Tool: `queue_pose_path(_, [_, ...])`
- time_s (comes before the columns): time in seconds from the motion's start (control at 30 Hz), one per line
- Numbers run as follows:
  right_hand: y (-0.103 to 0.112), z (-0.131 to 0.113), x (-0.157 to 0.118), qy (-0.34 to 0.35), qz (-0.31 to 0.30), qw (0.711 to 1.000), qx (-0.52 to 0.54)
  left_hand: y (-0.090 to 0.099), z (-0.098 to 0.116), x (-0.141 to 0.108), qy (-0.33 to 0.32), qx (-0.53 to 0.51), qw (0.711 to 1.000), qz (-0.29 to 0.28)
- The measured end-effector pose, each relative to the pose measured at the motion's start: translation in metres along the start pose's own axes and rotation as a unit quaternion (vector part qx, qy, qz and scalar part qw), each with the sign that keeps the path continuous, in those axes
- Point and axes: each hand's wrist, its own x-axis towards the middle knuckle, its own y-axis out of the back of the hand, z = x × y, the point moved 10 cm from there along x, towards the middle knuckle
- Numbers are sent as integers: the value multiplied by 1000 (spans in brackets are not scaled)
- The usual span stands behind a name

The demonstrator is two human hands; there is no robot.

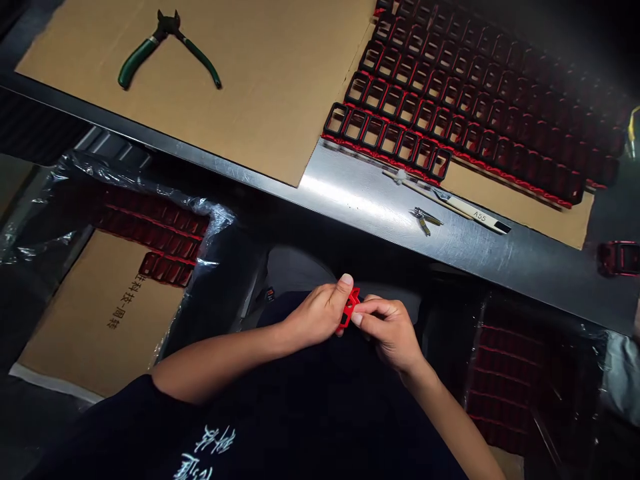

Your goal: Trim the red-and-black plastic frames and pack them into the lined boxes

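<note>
Close in front of my body, my left hand (320,312) is closed around a small red plastic frame (351,308), its thumb pointing up along the part. My right hand (389,328) pinches the right side of the same part between thumb and index finger. Much of the part lies hidden behind my fingers. On the metal table beyond, rows of black-and-red plastic frames (391,139) stand side by side on cardboard. Whether anything else sits in my right fingertips cannot be made out.
Green-handled cutting pliers (170,33) lie opened on a cardboard sheet (260,80). Small nail clippers (425,219) and a white knife marked A55 (475,212) rest near the table's edge. Plastic-lined boxes hold more red frames at left (170,267) and right (505,380).
</note>
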Motion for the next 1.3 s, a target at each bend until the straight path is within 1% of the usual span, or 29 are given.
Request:
queue_pose_path(0.07, [-3, -1, 0, -4, -6, 1000, 12, -1, -4, 2, 4, -18, 1000, -2])
queue_pose_path(0.13, [-5, -4, -1, 9, -8, 1000, 0, -3, -6, 4, 6, -46, 999, -13])
queue_pose_path(0.2, [-4, -15, -3, 54, 14, 997, -56, -4, -5, 7, 0, -72, 997, -12])
queue_pose_path(0.27, [-1, -29, -6, 112, 52, 984, -129, -2, -5, 10, -2, -90, 996, -1])
queue_pose_path(0.33, [1, -40, -10, 148, 80, 971, -171, 0, -5, 11, 2, -108, 994, 4])
queue_pose_path(0.4, [2, -48, -11, 157, 88, 966, -184, 2, -3, 10, -10, -141, 990, 2])
queue_pose_path(0.5, [4, -60, -13, 154, 88, 962, -206, 11, 7, 4, -74, -196, 978, 10])
queue_pose_path(0.57, [5, -67, -14, 147, 86, 960, -223, 13, 14, -1, -109, -210, 972, -2])
queue_pose_path(0.63, [6, -71, -15, 143, 82, 958, -234, 13, 15, -3, -116, -215, 969, -14])
queue_pose_path(0.7, [5, -70, -16, 136, 75, 959, -235, 13, 13, -4, -109, -224, 968, -9])
queue_pose_path(0.93, [0, -58, -13, 94, 34, 977, -187, 13, 7, -5, -97, -236, 967, 0])
queue_pose_path(1.07, [0, -56, -13, 83, 22, 982, -167, 13, 9, -6, -102, -240, 965, 1])
queue_pose_path(1.17, [2, -50, -12, 72, 18, 988, -132, 12, 11, -7, -107, -227, 968, -9])
queue_pose_path(1.3, [5, -43, -12, 70, 9, 992, -103, 10, 8, -8, -105, -188, 976, -20])
